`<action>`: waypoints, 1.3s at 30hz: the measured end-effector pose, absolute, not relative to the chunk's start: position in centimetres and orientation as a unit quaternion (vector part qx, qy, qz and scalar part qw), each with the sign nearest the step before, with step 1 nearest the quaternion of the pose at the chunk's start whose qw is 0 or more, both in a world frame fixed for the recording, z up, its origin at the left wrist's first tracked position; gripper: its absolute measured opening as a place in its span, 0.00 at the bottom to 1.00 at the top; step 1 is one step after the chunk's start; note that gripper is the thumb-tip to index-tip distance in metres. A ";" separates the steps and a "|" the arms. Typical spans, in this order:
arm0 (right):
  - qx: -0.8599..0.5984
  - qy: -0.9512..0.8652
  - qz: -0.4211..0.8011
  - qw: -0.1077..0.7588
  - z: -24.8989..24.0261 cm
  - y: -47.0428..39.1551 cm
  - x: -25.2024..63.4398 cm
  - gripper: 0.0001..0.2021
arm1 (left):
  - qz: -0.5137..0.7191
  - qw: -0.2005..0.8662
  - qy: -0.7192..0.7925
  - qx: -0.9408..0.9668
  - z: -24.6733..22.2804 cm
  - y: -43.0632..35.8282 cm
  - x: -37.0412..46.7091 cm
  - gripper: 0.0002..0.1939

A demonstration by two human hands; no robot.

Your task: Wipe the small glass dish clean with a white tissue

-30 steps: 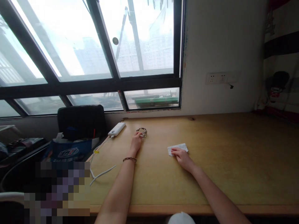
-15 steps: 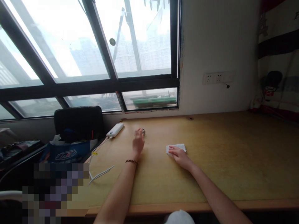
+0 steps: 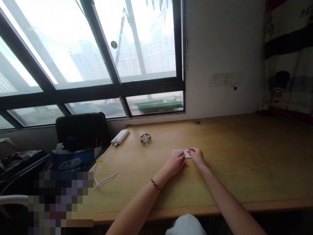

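The left hand (image 3: 174, 164) has left the bracelet (image 3: 145, 139); both hands' grips now pinch the tissue (image 3: 180, 152), right hand (image 3: 197, 156) beside it.

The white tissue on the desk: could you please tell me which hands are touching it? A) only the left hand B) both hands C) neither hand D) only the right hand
B: the left hand and the right hand both rest their fingertips on the white tissue.
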State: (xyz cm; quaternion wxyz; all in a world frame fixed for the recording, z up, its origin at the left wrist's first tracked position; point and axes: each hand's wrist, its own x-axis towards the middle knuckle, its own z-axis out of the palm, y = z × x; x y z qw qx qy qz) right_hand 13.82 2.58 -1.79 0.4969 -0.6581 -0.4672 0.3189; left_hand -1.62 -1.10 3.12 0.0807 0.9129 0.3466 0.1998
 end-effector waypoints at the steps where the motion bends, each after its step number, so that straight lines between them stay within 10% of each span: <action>1: -0.660 -0.462 0.319 0.499 -1.9 2.7 13.9 0.13 | 0.193 0.078 0.362 0.909 3.2 -0.9 -2.1 0.13; 17: -0.666 -0.496 0.294 0.473 -0.9 1.7 13.9 0.12 | 0.104 -0.116 0.744 0.650 2.3 3.9 -12.8 0.15; 39: -0.572 -0.556 0.318 0.512 0.2 0.6 12.3 0.13 | 0.359 0.008 0.594 0.720 3.1 2.9 -10.1 0.11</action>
